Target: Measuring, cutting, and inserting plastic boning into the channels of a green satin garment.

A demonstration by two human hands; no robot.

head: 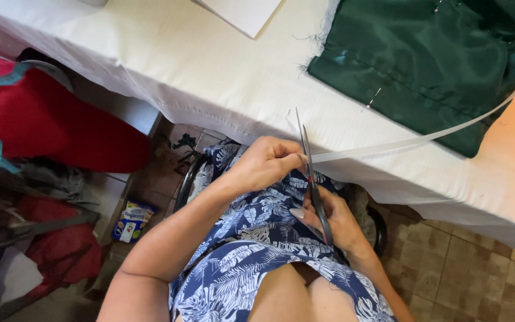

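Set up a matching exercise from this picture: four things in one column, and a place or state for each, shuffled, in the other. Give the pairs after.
Things:
1. scissors
2. white strip
3. green fabric
4. red cloth

Places or states:
A. lies on the white table, pins stuck in it
B. off to the side, below the table edge
C. in the right hand, blades pointing away
D. pinched at its end by the left hand

Pairs: 1-C, 2-D, 3-A, 4-B

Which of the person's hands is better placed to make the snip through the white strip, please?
The right hand, probably: it holds the scissors, whose blades meet the white strip. The left hand pinches the strip's end beside the blades, so it seems better suited to holding it taut.
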